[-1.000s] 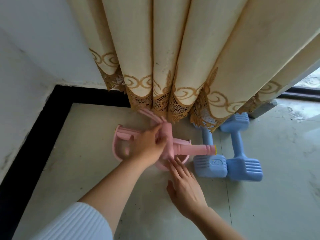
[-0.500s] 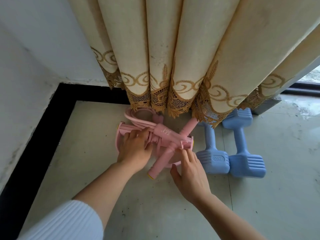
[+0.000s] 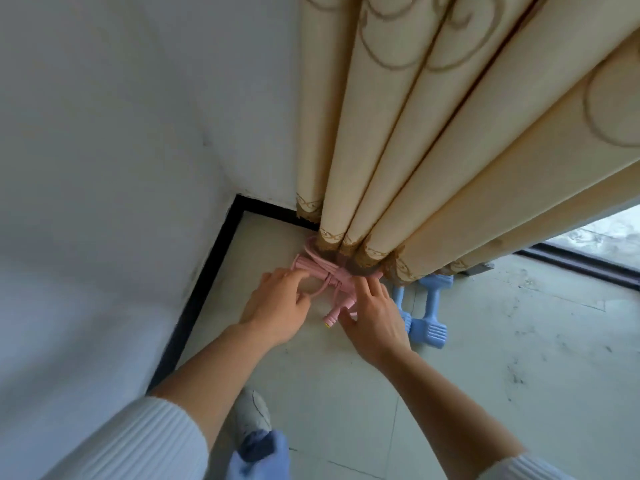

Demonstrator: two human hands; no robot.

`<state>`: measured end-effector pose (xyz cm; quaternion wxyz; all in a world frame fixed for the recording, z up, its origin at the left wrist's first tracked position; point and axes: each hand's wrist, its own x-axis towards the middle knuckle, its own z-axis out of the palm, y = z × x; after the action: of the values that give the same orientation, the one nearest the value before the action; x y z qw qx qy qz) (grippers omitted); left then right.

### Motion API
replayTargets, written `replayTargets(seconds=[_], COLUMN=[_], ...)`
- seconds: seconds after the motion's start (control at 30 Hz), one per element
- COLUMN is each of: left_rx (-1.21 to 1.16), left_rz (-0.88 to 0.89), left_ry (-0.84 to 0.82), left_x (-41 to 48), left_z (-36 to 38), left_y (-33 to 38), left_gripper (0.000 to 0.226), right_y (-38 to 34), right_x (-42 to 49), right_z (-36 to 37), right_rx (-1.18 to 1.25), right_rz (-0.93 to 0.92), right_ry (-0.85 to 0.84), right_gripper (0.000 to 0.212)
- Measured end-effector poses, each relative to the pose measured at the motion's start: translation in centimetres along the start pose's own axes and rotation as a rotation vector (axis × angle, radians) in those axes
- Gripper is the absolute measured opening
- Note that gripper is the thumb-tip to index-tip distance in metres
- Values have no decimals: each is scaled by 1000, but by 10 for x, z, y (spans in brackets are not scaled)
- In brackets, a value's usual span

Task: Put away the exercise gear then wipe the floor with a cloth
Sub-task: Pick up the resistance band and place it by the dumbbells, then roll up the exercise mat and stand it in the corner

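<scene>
Seen from the head camera, the pink exercise gear (image 3: 323,271) lay on the floor (image 3: 485,341) close to its far left corner, where the black skirting (image 3: 194,306) met the white wall (image 3: 138,150). Its far part was tucked under the hem of the cream curtain (image 3: 433,150). One of its handles (image 3: 334,315), tipped with yellow, stuck out toward the person. The left hand (image 3: 277,306) rested on the gear's left end with fingers bent over the pink bar. Whether that grip closed round the bar could not be told. The right hand (image 3: 375,317) reached in from the other side, its grip spread, with straight fingers touching the gear just below the curtain hem and the thumb beside the handle. Two blue dumbbells (image 3: 427,327) lay side by side on the floor just right of the right hand, their far ends under the curtain. Both arms wore white ribbed sleeves (image 3: 138,445). A pale shoe (image 3: 251,414) stood on the floor near its left edge, under the left forearm.
</scene>
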<state>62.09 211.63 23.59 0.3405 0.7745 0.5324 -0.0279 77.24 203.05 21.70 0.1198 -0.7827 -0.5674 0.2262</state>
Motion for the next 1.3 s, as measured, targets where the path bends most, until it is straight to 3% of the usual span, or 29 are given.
replayTargets(seconds=[0.23, 0.47, 0.83, 1.1, 1.3], left_rx=[-114, -219, -365, -443, -428], left_rz=[-144, -396, -826, -997, -1061], left_ry=[147, 370, 799, 957, 908], left_x=[-147, -312, -612, -822, -1003], left_z=[-120, -138, -43, 65, 182], left_y=[50, 116, 229, 259, 277], left_gripper=[39, 39, 41, 38, 39], right_y=[-105, -145, -169, -156, -120], right_x=[-56, -165, -411, -626, -803], right_z=[-145, -234, -293, -259, -214], right_rx=[34, -60, -249, -270, -277], right_rz=[-65, -335, -835, -1010, -1020], right_ry=[-62, -250, -522, -632, -687], right_gripper=[49, 53, 51, 49, 50])
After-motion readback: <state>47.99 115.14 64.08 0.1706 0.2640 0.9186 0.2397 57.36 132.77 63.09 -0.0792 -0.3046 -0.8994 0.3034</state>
